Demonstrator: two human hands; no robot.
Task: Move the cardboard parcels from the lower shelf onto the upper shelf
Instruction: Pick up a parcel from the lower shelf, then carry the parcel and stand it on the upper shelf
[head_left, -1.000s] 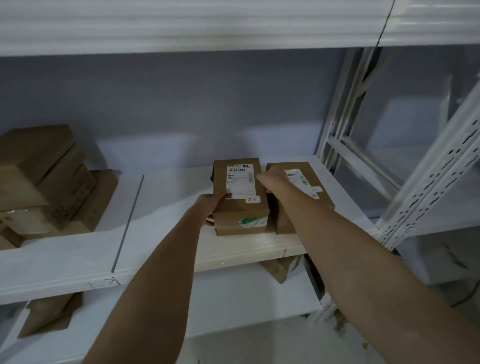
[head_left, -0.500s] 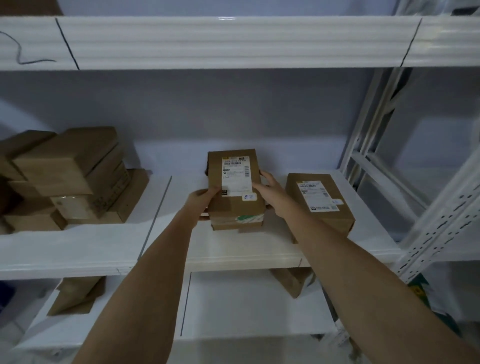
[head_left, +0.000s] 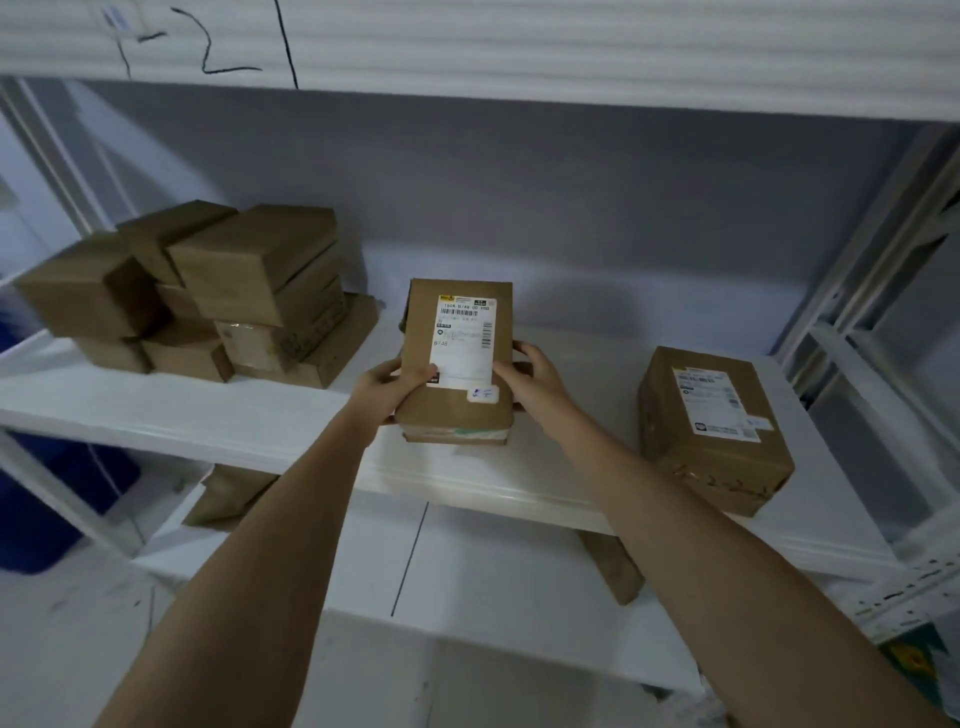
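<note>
Both hands clasp a labelled cardboard parcel (head_left: 457, 364) over the upper shelf (head_left: 208, 415): left hand (head_left: 387, 392) in a closed grip on its left edge, right hand (head_left: 535, 382) on its right. A second labelled parcel (head_left: 714, 431) sits well apart to the right on the same shelf.

A storeroom or parcel depot is showing here. White metal racking (head_left: 883, 249) with slotted uprights is standing against a plain grey wall (head_left: 519, 197), its shelves (head_left: 208, 415) carrying brown cardboard parcels (head_left: 249, 280) piled loosely at the left. Printed shipping labels (head_left: 462, 338) with barcodes are sticking to two of the parcels. Hand-drawn black marks (head_left: 208, 47) are running across the shelf edge overhead. A blue bin (head_left: 62, 499) is sitting low at the left.
</note>
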